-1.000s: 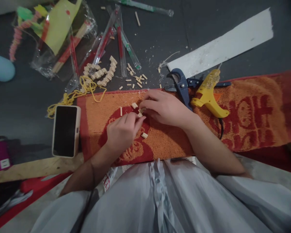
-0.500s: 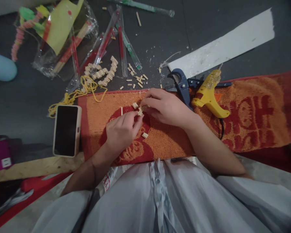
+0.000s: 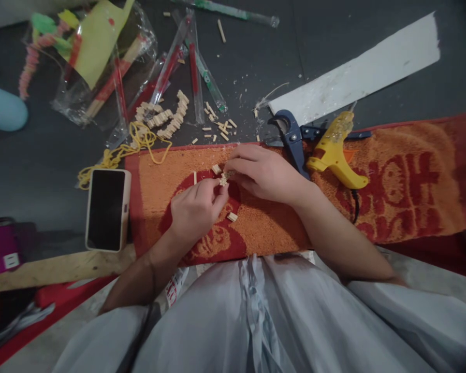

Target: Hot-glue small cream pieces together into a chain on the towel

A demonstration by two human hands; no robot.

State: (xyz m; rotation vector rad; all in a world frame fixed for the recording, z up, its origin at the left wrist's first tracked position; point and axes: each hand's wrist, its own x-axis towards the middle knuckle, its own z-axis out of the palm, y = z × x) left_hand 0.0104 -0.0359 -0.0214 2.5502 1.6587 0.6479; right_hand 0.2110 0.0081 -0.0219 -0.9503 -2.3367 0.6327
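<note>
Between my fingertips is a small cluster of pale wooden stick pieces (image 3: 223, 179). My left hand (image 3: 196, 207) pinches it from the left with thumb and forefinger. From the upper right, my right hand (image 3: 262, 173) closes its fingertips on the same cluster, hiding part of it. Both hands rest over an orange and red towel (image 3: 272, 223). A short block of sticks (image 3: 216, 169) lies just above the cluster, another block (image 3: 232, 216) lies below it, and a single thin stick (image 3: 195, 177) is left of it.
Right of my hands are a blue cutter (image 3: 291, 137) and a yellow glue gun (image 3: 336, 153), near a white board (image 3: 357, 70). A phone (image 3: 107, 210) lies left, beside yellow string (image 3: 140, 135). Beyond the towel are joined stick strips (image 3: 174, 119), loose bits and plastic-wrapped sticks (image 3: 194, 77).
Almost nothing differs. The cluster and my fingertips have shifted very slightly, and both hands keep their pinch on it.
</note>
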